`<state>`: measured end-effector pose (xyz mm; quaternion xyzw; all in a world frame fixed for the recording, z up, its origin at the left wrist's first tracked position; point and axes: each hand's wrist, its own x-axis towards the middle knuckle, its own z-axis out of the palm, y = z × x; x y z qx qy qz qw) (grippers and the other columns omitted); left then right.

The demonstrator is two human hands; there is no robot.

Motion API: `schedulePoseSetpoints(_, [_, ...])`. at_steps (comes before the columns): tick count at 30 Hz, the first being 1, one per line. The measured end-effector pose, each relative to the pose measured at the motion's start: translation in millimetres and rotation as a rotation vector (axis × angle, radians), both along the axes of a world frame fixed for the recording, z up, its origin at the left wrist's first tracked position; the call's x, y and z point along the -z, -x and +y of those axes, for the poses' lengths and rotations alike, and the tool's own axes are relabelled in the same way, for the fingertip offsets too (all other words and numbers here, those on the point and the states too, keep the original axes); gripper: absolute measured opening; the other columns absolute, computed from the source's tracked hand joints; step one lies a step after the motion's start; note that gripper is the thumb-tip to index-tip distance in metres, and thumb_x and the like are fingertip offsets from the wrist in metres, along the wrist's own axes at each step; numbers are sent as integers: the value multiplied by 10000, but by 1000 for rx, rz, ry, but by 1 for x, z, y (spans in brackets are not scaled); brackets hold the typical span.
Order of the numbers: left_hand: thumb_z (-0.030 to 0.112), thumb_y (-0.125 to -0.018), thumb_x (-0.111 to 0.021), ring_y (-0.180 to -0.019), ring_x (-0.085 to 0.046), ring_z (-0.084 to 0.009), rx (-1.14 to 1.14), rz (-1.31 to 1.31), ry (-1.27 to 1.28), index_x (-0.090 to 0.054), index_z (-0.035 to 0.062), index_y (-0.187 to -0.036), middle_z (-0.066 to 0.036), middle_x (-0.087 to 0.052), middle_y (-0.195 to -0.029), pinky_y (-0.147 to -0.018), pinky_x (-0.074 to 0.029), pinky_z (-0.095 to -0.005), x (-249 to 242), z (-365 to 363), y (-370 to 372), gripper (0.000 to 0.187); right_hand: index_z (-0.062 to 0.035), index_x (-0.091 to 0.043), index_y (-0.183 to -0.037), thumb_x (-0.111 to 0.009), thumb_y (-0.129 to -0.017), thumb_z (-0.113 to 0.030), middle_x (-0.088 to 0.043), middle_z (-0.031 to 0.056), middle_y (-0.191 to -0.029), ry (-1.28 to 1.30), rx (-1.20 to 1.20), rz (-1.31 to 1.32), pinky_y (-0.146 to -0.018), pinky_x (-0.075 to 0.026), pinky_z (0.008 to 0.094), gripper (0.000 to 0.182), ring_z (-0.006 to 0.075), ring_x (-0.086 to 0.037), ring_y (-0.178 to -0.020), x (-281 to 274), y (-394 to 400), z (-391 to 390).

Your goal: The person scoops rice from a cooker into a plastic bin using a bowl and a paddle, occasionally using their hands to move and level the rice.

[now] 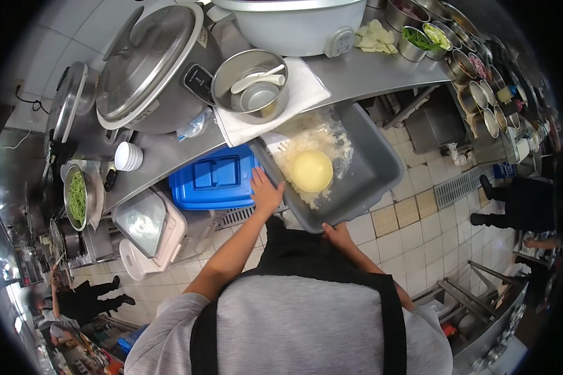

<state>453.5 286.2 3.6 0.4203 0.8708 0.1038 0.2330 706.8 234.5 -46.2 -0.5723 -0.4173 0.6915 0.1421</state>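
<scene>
A grey tub (369,169) is in front of me, partly under the edge of the steel counter. White rice (300,140) and clear plastic lie in its left part, with a pale yellow bowl (311,170) on the rice. My right hand (339,237) has its fingers wrapped on the tub's near rim. My left hand (266,192) lies against the tub's left side with its fingers spread, beside a blue lidded container (216,178).
The steel counter (356,75) holds a large cooker (159,69), a metal pot (250,87) on a white cloth and a white appliance (294,28). Two people (94,300) (519,203) stand farther off, left and right. A pink bin (169,240) is at left.
</scene>
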Motion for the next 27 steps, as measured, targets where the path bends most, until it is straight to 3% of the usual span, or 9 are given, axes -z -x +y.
schedulePoseSetpoints(4, [370, -703, -704, -1315, -187, -417, 50, -97, 5, -93, 48, -1426, -183, -131, -1472, -950, -284, -642, 6, -30, -8, 1000, 47, -597, -960, -630, -827, -290, -631, 110, -812, -373, -456, -38, -592, -530, 287, 364, 177, -618, -675, -3, 16, 22])
schedulePoseSetpoints(7, [397, -692, -707, -1274, -267, -425, 11, -121, 15, -148, 37, -1414, -241, -230, -1416, -966, -321, -579, 13, -35, 11, 982, 45, -630, -821, -607, -837, -341, -621, 106, -700, 5, -917, -90, -482, -529, 304, 387, 183, -600, -542, -100, 43, 74])
schedulePoseSetpoints(12, [434, -748, -654, -1135, -452, -409, 45, -233, 48, -374, -14, -1317, -306, -412, -1273, -987, -366, -428, 23, -47, 66, 777, 21, -642, -881, -629, -809, -324, -642, 138, -736, -165, -826, -61, -595, -545, 354, 353, 249, -654, -618, -108, 72, 153])
schedulePoseSetpoints(15, [431, -784, -613, -950, -576, -385, 87, -522, 52, -537, -16, -1146, -242, -607, -1022, -852, -445, -431, 15, -79, 94, 581, -36, -541, -1140, -659, -769, -244, -603, 201, -1049, -777, -559, -492, -830, -488, 410, 441, 317, -597, -979, -38, 86, 204])
schedulePoseSetpoints(20, [354, -788, -609, -898, -607, -372, 140, -228, 230, -566, 11, -1088, -232, -630, -919, -780, -483, -419, 40, -200, 129, 458, -23, -391, -1295, -721, -658, -232, -501, 223, -1239, -1146, -311, -728, -908, -433, 444, 747, 393, -514, -1091, 27, 103, 246])
schedulePoseSetpoints(22, [368, -777, -625, -927, -612, -358, 92, -203, 388, -567, 20, -1114, -226, -638, -954, -815, -482, -402, 36, -249, 137, 487, 7, -473, -1239, -733, -635, -212, -554, 212, -1173, -615, -590, -711, -887, -454, 418, 693, 385, -545, -1049, 29, 112, 244])
schedulePoseSetpoints(23, [383, -773, -627, -946, -609, -350, 20, -217, 444, -581, 25, -1108, -231, -633, -978, -830, -478, -393, 32, -270, 140, 492, 10, -596, -1101, -714, -655, -220, -595, 220, -1089, -686, -880, -598, -844, -479, 417, 515, 364, -588, -977, 78, 115, 257])
schedulePoseSetpoints(26, [405, -764, -633, -977, -605, -335, -155, -350, 487, -601, 34, -1099, -231, -629, -1012, -861, -469, -371, 63, -372, 168, 501, 5, -664, -937, -641, -731, -230, -619, 221, -1020, -643, -1242, -576, -802, -496, 414, 313, 345, -613, -922, 64, 120, 269])
schedulePoseSetpoints(27, [393, -763, -638, -975, -609, -324, 61, -269, 477, -603, 30, -1095, -222, -635, -1008, -859, -471, -368, 85, -411, 174, 493, -11, -669, -912, -604, -764, -237, -622, 205, -1015, -721, -1098, -692, -785, -497, 430, 278, 345, -619, -900, 81, 115, 280])
